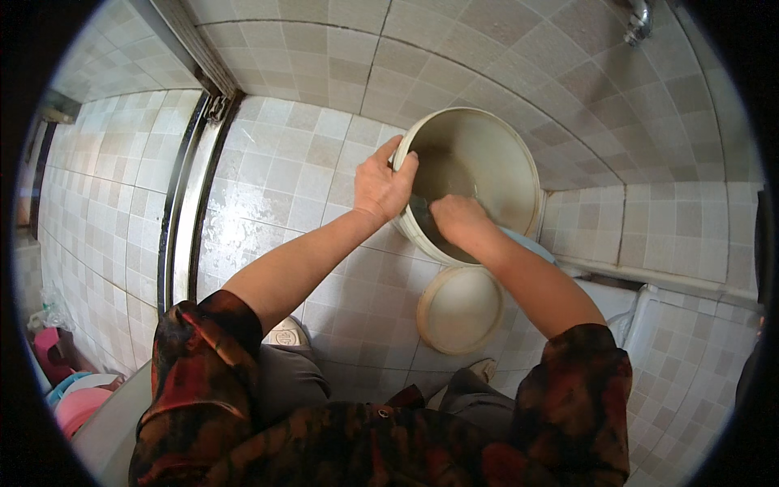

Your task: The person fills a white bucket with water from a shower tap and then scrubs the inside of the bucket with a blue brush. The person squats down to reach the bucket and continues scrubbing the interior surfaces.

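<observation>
A large off-white plastic bucket (505, 164) leans with its mouth towards me, near the tiled wall. My left hand (386, 179) grips its rim at the left, the thumb over the edge. Inside the mouth, near the lower rim, is my right hand (459, 222), its fingers curled down. Something dark greenish shows by those fingers; whether they hold it I cannot tell. Brownish staining marks the bucket's inner wall. Just below the bucket a round off-white lid (461, 310) lies on the floor. Part of a light blue object (526, 245) shows behind my right forearm.
A metal door track (185, 213) crosses the tiled floor at left. Pink and blue plastic basins (82, 408) stand at the lower left. A metal tap (638, 27) juts from the wall at upper right. A tiled ledge (657, 277) runs along the right. My shoes are near the lid.
</observation>
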`<state>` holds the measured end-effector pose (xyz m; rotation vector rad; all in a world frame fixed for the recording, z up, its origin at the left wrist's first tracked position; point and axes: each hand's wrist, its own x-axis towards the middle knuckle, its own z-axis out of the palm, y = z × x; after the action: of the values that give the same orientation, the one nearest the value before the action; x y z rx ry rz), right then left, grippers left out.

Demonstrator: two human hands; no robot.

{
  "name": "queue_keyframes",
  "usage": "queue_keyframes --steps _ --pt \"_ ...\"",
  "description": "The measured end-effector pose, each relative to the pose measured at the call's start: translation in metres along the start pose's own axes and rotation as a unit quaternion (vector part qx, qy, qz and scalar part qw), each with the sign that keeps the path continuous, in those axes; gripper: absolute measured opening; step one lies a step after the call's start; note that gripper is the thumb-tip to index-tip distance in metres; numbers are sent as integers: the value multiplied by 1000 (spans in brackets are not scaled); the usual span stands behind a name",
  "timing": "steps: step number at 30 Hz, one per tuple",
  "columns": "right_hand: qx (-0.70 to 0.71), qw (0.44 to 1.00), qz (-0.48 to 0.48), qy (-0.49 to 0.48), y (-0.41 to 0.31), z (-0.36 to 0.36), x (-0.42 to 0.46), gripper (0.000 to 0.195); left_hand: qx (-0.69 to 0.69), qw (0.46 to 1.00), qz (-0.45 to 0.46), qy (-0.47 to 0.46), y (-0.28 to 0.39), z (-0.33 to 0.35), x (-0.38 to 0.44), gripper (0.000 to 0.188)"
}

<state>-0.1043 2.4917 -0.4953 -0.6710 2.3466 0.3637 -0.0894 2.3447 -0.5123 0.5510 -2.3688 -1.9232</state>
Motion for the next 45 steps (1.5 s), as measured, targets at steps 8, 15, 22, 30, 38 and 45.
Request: queue_keyframes --steps 8,15,22,30,38,45 --pt "39 994 106 -6 32 7 38 24 9 1000 0 -23 5 -7 0 52" --pt "-6 983 185 -24 69 18 41 26 6 1000 -7 -21 6 -6 -1 51" --pt "-99 990 102 -23 53 18 5 20 15 1000 -7 -21 7 -7 -1 51" --pt "-62 996 -59 16 7 15 -22 18 24 999 20 -19 5 -9 1 50" --pt "-173 975 -13 139 45 -16 -41 15 14 998 5 -62 10 -14 3 47" --pt "-255 941 7 221 80 -64 -45 11 32 998 37 -47 4 -11 7 49"
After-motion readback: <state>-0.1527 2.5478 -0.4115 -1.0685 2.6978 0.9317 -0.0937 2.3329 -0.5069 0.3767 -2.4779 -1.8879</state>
